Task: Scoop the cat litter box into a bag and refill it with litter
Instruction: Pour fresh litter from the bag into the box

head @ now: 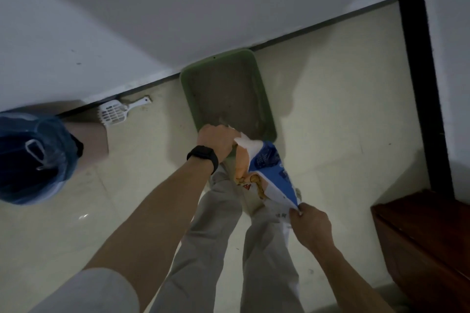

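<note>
While the bin [30,157] with its blue liner and the scoop [114,112] sit idle at far left, the left hand [218,140] is closed on the mouth of the litter bag [264,168], tipped over the near rim of the green box [267,99]. The right hand [311,223] pinches the bag's bottom corner. Risk: a slack mouth or a lost corner grip likely dumps litter onto floor or trousers.

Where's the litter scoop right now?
In the head view the white scoop lies on the floor at the left, against the base of the wall, between the green litter box and the blue-lined bin, in neither hand.
</note>
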`<state>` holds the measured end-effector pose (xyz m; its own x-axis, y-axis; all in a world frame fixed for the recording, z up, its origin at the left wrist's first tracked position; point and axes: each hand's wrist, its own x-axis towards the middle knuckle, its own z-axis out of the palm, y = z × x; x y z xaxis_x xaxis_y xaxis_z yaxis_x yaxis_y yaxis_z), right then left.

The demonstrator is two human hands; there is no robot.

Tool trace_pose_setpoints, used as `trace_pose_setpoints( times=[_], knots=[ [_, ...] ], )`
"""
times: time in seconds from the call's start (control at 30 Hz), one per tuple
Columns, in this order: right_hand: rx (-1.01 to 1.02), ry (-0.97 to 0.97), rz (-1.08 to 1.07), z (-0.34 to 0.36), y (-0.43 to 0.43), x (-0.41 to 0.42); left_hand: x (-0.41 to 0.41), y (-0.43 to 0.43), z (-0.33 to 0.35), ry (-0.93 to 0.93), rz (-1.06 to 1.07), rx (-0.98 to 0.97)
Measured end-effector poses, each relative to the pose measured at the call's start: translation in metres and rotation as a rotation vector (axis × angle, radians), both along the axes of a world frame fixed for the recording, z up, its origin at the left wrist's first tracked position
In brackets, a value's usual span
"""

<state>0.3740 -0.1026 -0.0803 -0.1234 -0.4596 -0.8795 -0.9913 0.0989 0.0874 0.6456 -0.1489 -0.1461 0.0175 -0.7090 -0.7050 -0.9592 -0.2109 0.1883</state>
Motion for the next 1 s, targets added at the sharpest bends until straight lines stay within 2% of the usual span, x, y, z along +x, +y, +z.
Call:
trace_pose_setpoints(
  times=[0.17,0.37,0.5,0.57,0.73,0.83,0.9,1.0],
  knots=[
    [-0.023,0.041,-0.047,0.013,-0.006,-0.017,-0.014,-0.011,-0.006,0.01,-0.063,0.014],
    [-0.013,0.046,-0.098,0.007,-0.022,-0.026,-0.024,-0.012,0.004,-0.011,-0.123,-0.069],
    [-0.19,-0.015,-0.258,0.007,-0.036,-0.022,-0.016,-0.043,0.017,-0.032,-0.044,-0.125],
    [-0.164,-0.041,-0.201,0.015,-0.04,-0.019,-0.011,-0.057,0.024,-0.069,0.007,-0.128],
    [-0.193,-0.089,-0.204,0.017,-0.044,-0.016,-0.008,-0.069,0.035,-0.11,-0.02,-0.164],
    [-0.273,-0.106,-0.278,0.015,-0.044,-0.013,-0.009,-0.072,0.034,-0.132,-0.055,-0.148],
    [-0.231,-0.127,-0.158,0.015,-0.046,-0.013,-0.009,-0.07,0.032,-0.15,-0.063,-0.126],
    [-0.207,-0.106,-0.125,0.012,-0.043,-0.024,-0.012,-0.056,0.026,-0.149,-0.099,-0.104]
  ],
)
